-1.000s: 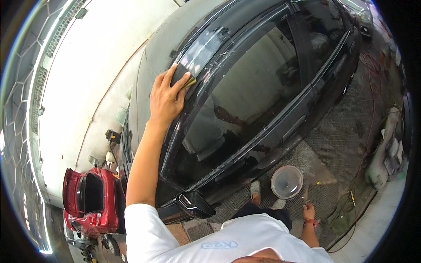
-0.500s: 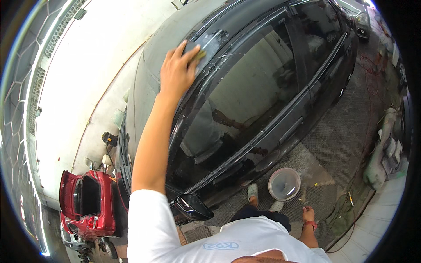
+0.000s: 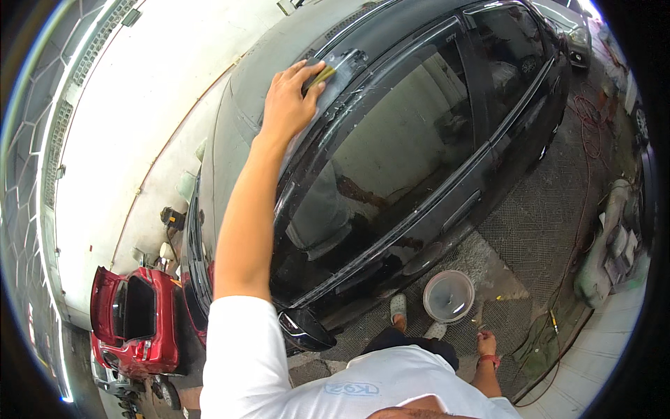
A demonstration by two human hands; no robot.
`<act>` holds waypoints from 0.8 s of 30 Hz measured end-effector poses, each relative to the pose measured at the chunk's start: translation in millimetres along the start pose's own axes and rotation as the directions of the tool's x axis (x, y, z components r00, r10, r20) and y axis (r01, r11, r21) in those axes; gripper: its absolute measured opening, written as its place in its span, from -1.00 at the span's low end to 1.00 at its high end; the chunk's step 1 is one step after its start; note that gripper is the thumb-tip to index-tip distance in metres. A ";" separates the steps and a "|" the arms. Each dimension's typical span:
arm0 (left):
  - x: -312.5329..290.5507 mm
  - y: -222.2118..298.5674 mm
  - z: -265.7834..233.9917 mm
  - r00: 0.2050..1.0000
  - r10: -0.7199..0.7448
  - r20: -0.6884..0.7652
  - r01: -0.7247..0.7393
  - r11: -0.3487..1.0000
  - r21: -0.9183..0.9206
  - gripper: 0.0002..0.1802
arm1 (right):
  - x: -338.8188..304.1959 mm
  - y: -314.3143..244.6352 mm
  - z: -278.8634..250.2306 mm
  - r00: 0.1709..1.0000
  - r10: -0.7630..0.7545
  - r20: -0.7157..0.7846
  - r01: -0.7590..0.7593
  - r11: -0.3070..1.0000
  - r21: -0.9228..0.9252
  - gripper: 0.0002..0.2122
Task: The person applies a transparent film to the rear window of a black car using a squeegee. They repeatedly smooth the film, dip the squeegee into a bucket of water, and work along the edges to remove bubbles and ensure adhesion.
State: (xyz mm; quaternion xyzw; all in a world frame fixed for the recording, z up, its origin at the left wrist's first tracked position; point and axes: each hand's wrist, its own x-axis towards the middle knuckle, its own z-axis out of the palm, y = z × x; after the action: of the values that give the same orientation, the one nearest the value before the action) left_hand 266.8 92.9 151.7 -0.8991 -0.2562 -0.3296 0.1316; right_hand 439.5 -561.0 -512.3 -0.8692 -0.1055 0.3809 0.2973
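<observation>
My left hand (image 3: 289, 98) reaches up to the roof edge of a black car (image 3: 433, 237). Its fingers are closed round a flat olive-yellow sanding pad (image 3: 320, 77), pressed against the roof edge. Beside the pad lies a greyish, wet-looking patch (image 3: 343, 68) with whitish smears running along the frame above the side window (image 3: 405, 140). Low at my right side hangs my right hand (image 3: 486, 342), a red band at the wrist. Its fingers are curled, and what they may hold is too small to make out.
A round clear bucket (image 3: 449, 297) stands on the floor by my feet. The car's side mirror (image 3: 306, 329) juts out near my body. A red car body (image 3: 143, 320) with its tailgate raised is at lower left. Red hose (image 3: 592, 133) and covered parts (image 3: 606, 244) lie on the right.
My left hand has shifted slightly to the right along the roof edge with the pad, whose edge now shows more clearly. My right hand stays low at my side.
</observation>
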 end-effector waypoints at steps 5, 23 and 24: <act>-63.2 -36.3 -34.0 0.996 0.016 0.085 -0.012 0.999 -0.048 -0.51 | -3.4 12.7 -6.9 0.998 -0.044 -0.039 0.046 0.998 0.052 -0.60; 24.5 -11.9 -10.7 0.974 -0.136 0.179 0.163 0.976 -0.146 -0.51 | 21.9 7.0 -0.4 0.996 -0.093 -0.011 0.092 0.994 -0.056 -0.64; 31.2 -0.4 -12.2 0.952 -0.190 0.239 0.237 0.954 -0.185 -0.51 | 22.0 3.6 -0.7 0.997 -0.077 0.009 0.077 0.993 -0.086 -0.64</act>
State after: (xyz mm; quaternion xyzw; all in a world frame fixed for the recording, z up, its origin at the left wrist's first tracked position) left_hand 280.4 99.9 181.4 -0.9055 -0.3286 -0.2666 -0.0305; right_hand 455.0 -555.2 -527.2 -0.8752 -0.1562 0.3669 0.2738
